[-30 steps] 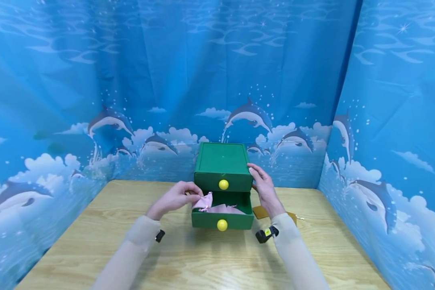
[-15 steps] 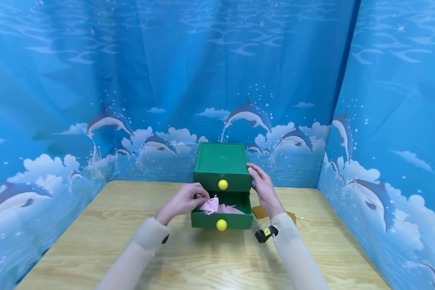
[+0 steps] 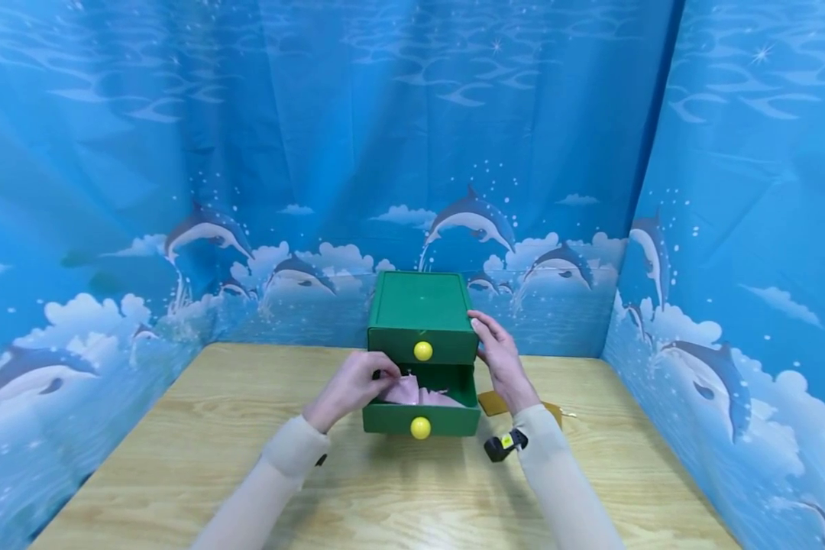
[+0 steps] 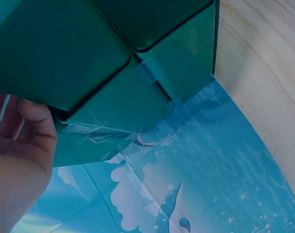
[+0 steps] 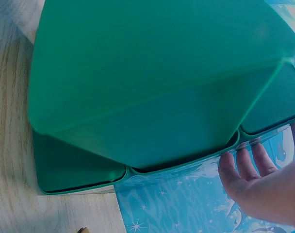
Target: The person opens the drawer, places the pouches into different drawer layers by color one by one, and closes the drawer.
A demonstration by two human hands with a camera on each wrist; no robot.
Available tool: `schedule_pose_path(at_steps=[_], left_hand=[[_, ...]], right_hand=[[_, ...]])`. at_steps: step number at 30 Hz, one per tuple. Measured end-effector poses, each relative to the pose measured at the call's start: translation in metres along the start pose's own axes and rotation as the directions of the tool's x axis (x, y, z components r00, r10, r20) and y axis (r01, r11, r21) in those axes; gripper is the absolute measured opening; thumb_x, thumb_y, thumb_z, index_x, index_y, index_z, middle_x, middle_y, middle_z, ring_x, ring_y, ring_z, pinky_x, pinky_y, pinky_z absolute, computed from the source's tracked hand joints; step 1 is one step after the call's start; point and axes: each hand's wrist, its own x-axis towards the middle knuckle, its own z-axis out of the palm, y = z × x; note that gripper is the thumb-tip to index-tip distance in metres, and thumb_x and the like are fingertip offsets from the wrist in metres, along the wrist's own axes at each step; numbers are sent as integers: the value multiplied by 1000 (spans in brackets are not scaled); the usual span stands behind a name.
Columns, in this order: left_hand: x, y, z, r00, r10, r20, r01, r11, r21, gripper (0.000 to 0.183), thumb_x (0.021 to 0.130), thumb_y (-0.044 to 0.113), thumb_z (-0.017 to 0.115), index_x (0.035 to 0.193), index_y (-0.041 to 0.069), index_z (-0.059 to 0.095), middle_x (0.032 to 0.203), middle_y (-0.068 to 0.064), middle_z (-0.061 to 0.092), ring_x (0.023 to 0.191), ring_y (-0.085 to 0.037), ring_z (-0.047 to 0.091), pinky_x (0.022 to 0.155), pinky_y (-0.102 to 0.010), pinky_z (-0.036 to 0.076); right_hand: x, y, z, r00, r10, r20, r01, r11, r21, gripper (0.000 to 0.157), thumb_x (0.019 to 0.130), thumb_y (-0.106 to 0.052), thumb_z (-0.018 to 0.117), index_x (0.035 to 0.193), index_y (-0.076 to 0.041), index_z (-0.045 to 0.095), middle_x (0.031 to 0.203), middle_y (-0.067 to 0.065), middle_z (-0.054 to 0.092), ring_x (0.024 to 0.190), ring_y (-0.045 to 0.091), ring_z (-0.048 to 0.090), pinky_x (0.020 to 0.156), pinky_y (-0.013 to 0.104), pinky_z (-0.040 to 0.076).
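A green drawer cabinet (image 3: 422, 302) stands on the table, its lower drawer (image 3: 392, 418) pulled out. With its fingertips down at the drawer's left end, my left hand (image 3: 353, 386) pinches a small pink drawstring pouch (image 3: 402, 391). Another pink pouch (image 3: 438, 399) lies beside it in the drawer. In the left wrist view the drawer wall covers part of my left hand (image 4: 28, 138), and the pouch is hidden. My right hand (image 3: 502, 363) steadies the cabinet's right side; in the right wrist view its fingertips (image 5: 230, 165) touch the cabinet's edge, fairly straight.
A yellow knob (image 3: 422, 351) marks the closed upper drawer, and a second knob (image 3: 420, 428) the lower one. Behind my right wrist lies a mustard-coloured pouch (image 3: 493, 402) on the wooden table (image 3: 247, 428). Blue dolphin-print curtains (image 3: 302, 153) enclose the back and sides.
My left hand has moved right with the pink pouch and lowered it into the drawer, next to the other pouch. My right hand has stayed on the cabinet.
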Motion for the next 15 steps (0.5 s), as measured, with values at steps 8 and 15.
schedule_pose_path(at_steps=[8,15], left_hand=[[-2,-2,3,994,50,-94,-52,998,-28,12,85,-2,72,90,8,77,90,-2,75,85,-15,69,76,-30,58],[-3,-2,3,988,43,-149,-58,993,-101,11,86,-1,72,91,8,77,90,-1,74,84,-14,68,75,-28,57]], right_hand=[[-6,-5,2,1000,-3,5,3,1000,0,44,104,-34,48,143,-15,50,158,3,33,147,24,27,117,55,26],[-5,-4,2,1000,-10,11,10,1000,10,44,104,-34,49,143,-15,50,158,3,33,146,24,27,117,55,27]])
